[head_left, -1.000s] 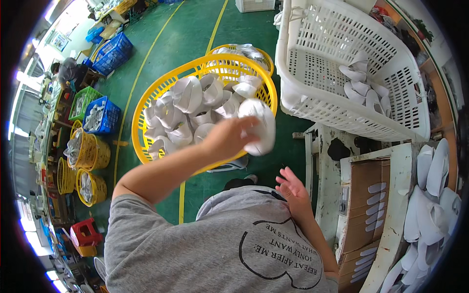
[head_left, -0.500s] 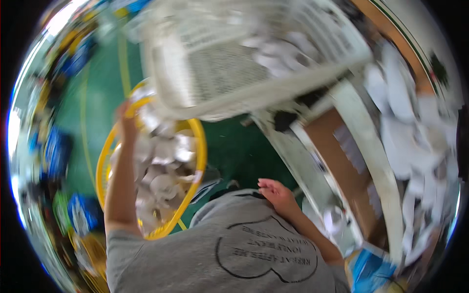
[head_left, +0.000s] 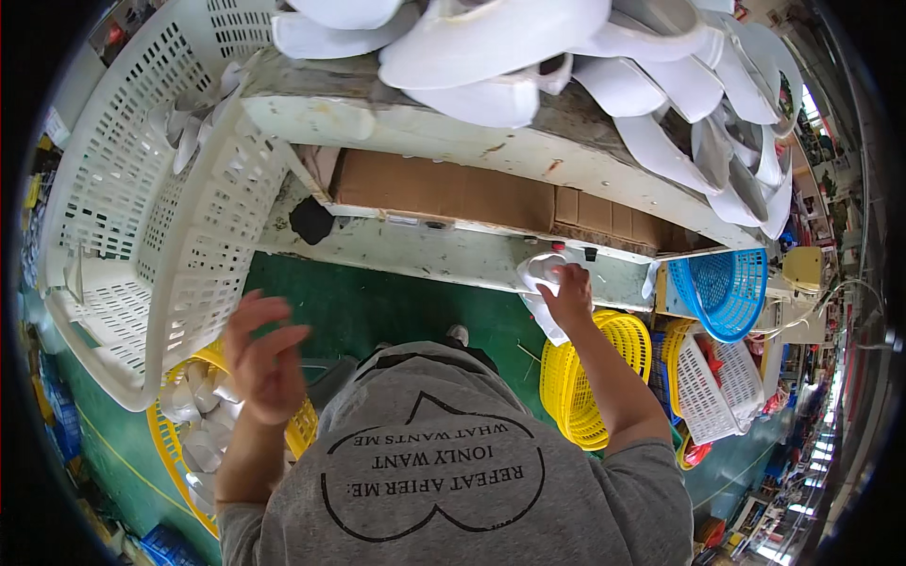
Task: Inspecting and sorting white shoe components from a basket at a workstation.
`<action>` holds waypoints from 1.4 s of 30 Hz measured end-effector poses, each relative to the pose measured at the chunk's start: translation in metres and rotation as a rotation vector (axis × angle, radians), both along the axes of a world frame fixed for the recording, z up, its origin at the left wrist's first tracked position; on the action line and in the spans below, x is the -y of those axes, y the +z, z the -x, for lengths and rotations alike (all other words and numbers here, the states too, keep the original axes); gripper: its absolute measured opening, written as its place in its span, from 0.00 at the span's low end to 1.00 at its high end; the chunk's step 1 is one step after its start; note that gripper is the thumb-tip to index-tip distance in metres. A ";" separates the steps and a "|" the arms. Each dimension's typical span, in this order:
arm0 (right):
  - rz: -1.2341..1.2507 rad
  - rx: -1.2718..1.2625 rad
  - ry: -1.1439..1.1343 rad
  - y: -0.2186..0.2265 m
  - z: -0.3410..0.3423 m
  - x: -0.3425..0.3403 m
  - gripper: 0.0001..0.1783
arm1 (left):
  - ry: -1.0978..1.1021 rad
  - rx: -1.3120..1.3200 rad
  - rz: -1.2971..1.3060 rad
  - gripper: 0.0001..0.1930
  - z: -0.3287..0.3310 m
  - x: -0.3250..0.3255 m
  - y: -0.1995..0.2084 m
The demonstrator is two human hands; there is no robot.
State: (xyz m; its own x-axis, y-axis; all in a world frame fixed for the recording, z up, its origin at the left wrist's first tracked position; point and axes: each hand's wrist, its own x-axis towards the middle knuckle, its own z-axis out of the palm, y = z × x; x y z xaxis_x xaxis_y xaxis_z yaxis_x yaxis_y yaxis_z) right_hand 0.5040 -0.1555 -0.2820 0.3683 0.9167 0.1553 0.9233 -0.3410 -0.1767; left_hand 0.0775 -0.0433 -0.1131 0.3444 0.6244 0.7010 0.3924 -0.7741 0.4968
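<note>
My right hand (head_left: 571,297) reaches to the pale green lower ledge of the bench, its fingers closed on the edge of a white shoe upper (head_left: 539,272). Another white piece (head_left: 545,319) hangs just below it, over the ledge's front edge. My left hand (head_left: 266,357) is raised with fingers apart and slightly bent, holding nothing. Beneath it stands a yellow basket (head_left: 162,451) full of white pieces (head_left: 203,443). Several white shoe uppers (head_left: 500,42) are heaped along the bench top.
A large white slotted crate (head_left: 212,217) with a few white pieces stands at the left. Cardboard (head_left: 444,189) lies under the bench top. To the right are stacked yellow baskets (head_left: 604,377), a blue basket (head_left: 722,292) and a white basket (head_left: 717,401).
My view has swung right toward the bench. My left hand has let go of the yellow basket's rim. My right hand, empty before, has moved out and taken hold of a white shoe upper.
</note>
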 end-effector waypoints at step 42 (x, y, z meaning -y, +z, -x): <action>0.223 -0.524 1.246 0.057 0.099 -0.094 0.22 | 0.210 0.557 1.602 0.18 -0.083 0.083 -0.104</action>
